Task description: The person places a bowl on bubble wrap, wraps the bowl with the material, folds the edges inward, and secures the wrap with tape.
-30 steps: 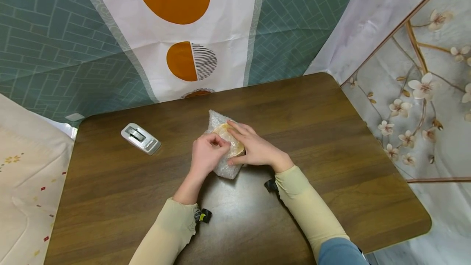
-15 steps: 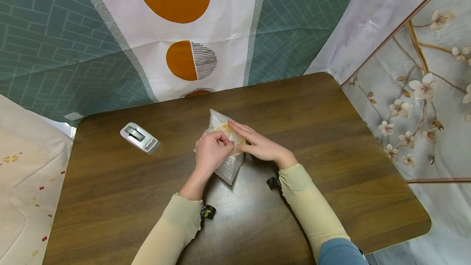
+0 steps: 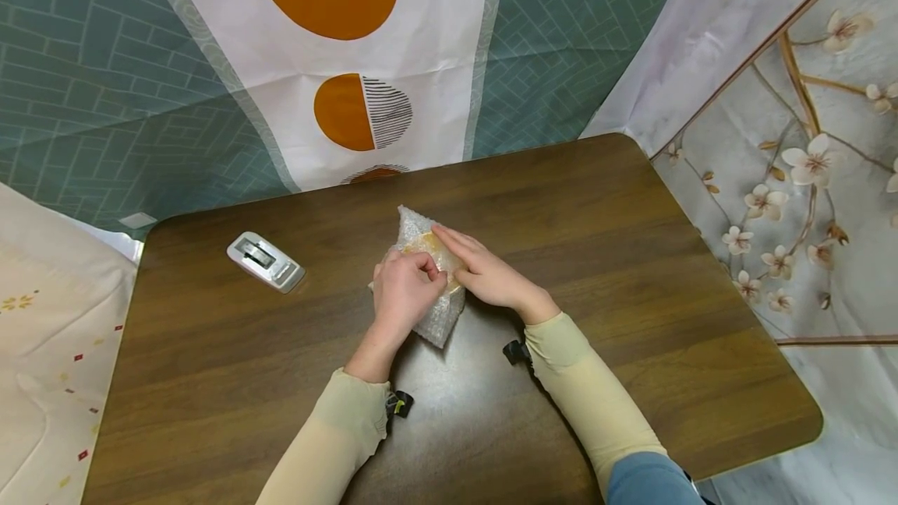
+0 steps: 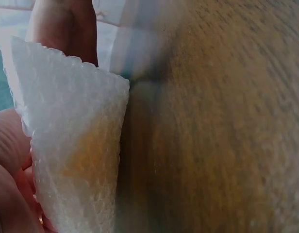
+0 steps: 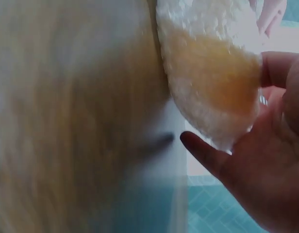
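A parcel in clear bubble wrap (image 3: 440,323) lies on the table near the middle, with something round and yellowish (image 5: 212,73) showing through the wrap. My left hand (image 3: 403,291) is over its left side, fingers curled and thumb meeting the forefinger at the wrap's upper surface. Whether a thin strip is also between those fingertips is too small to tell. My right hand (image 3: 491,275) lies along the right side of the parcel, its fingers straight and touching the wrap. The left wrist view shows the bubble wrap (image 4: 67,102) close up, partly covering the fingers.
A white and grey tape dispenser-like device (image 3: 266,262) with a dark slot lies on the table's left side. The brown wooden table (image 3: 631,318) meets a patterned cloth backdrop (image 3: 393,45) at the back. A floral hanging (image 3: 786,217) stands on the right.
My left hand has shifted slightly right. The right thumb and fingers have drawn closer together and moved slightly right on the parcel. The parcel has turned a little, covering more of the yellowish thing.
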### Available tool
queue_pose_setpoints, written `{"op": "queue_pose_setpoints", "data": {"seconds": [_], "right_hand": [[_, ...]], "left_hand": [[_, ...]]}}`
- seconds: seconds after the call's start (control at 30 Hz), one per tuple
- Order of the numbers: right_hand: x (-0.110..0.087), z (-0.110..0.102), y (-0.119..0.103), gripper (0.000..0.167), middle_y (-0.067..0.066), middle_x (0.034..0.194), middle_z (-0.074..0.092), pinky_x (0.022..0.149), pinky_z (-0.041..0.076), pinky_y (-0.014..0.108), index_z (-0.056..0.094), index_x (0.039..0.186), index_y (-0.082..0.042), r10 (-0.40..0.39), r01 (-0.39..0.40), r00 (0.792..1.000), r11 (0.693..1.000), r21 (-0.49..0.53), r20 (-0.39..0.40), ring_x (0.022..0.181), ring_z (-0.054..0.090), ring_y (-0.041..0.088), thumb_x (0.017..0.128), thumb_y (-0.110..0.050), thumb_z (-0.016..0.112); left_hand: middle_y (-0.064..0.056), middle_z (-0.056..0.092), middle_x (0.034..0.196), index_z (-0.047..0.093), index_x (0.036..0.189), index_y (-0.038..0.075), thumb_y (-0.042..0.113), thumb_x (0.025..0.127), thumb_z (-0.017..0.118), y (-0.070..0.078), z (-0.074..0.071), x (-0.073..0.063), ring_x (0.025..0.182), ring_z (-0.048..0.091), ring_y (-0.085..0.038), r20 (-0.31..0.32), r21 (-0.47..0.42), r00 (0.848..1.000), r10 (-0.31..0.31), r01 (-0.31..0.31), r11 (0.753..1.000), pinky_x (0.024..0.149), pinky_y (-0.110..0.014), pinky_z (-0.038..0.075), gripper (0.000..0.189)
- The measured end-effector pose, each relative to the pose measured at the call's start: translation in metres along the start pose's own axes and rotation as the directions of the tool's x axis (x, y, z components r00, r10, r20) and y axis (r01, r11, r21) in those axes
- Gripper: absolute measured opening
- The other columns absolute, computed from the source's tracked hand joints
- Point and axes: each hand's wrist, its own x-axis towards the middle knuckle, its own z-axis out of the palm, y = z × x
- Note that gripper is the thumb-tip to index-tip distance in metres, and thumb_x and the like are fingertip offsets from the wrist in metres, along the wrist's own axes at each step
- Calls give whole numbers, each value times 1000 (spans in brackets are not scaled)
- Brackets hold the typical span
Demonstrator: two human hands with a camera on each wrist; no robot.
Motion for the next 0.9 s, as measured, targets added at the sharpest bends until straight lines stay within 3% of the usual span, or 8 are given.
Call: {"op": "queue_pose_setpoints", "data": {"seconds": [0.2,0.37,0.53,0.7,0.9], "right_hand": [[3,5,-2,93,6,181,0,122,30,50,11,174,-16,39,-38,997,999,19,-67,163,11,24,93,7,51],[4,7,-2,95,15,179,4,118,33,48,9,173,-12,63,-62,994,998,11,-89,161,19,28,92,6,53],[4,7,-1,95,16,179,6,114,36,46,9,173,-12,71,-71,994,997,13,-86,158,26,27,91,8,53],[5,8,0,94,17,179,6,115,36,47,8,173,-10,75,-74,994,997,9,-80,157,27,28,92,7,52],[4,5,-2,95,17,179,8,118,36,49,8,174,-15,92,-92,993,996,5,-77,159,26,29,93,5,53]], "left_hand": [[1,66,69,64,62,18,26,85,87,0,2,1,82,62,-29,-23,47,998,56,-55,997,81,-50,49,34],[-4,66,79,64,64,14,22,87,80,-3,3,-1,83,63,-31,-79,33,993,93,-91,995,77,-51,49,29],[-7,62,90,63,64,13,21,88,81,-3,5,-4,88,59,-32,-105,117,991,86,-73,990,72,-51,45,31],[-9,58,92,61,63,14,28,86,87,-1,4,-3,87,51,-34,-126,232,988,84,-53,971,69,-49,39,37],[-8,58,91,66,67,13,33,87,89,1,3,2,89,51,-34,-95,308,993,66,-34,951,73,-49,39,36]]}}
